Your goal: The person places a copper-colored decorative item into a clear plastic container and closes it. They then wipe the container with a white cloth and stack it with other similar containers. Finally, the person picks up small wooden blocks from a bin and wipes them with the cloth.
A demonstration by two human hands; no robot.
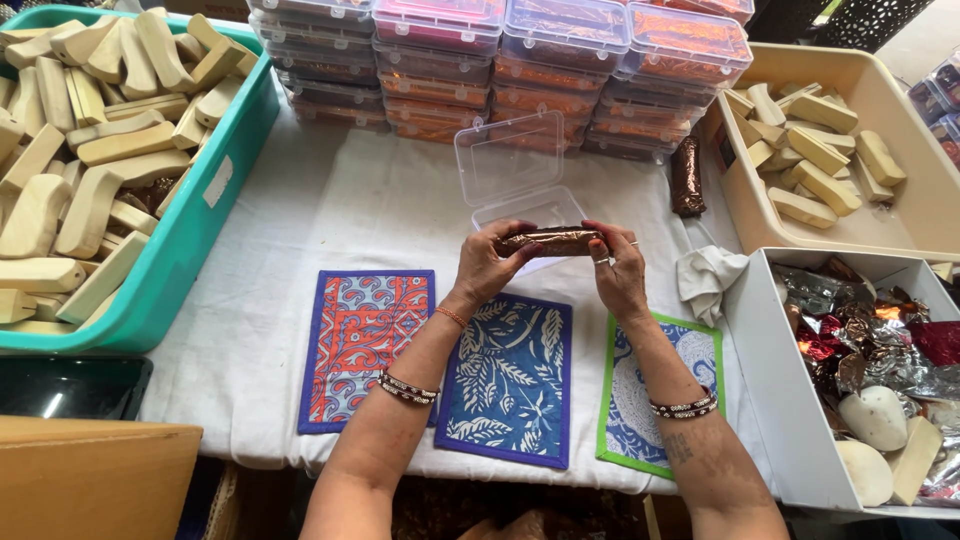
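While you look down at the table, this is how it sits:

Left hand (487,264): your grip is closed around the left end of the foil-wrapped stick (549,241), fingers curled over it.
Right hand (618,268): same deal on the right end, pinching the foil tight.
Stick: held level in the air between both hands, just above the open clear box (512,178), not touching it.
Box: lid tipped up, tray looks empty as far as I can tell.
Progress: my guess is this one's wrapped or nearly so, and not boxed yet. One more wrapped stick (686,176) lies by the beige tray (905,215).
Done pile: stacked filled boxes (500,70) along the back, so plenty is finished.
Left to do: lots of bare wooden pieces (90,150) in the teal bin (205,215), so a good chunk remains.
Foil supply: loose wrappers in the white bin (775,370) on your right.
Mats: three patterned mats (510,375) under your arms.
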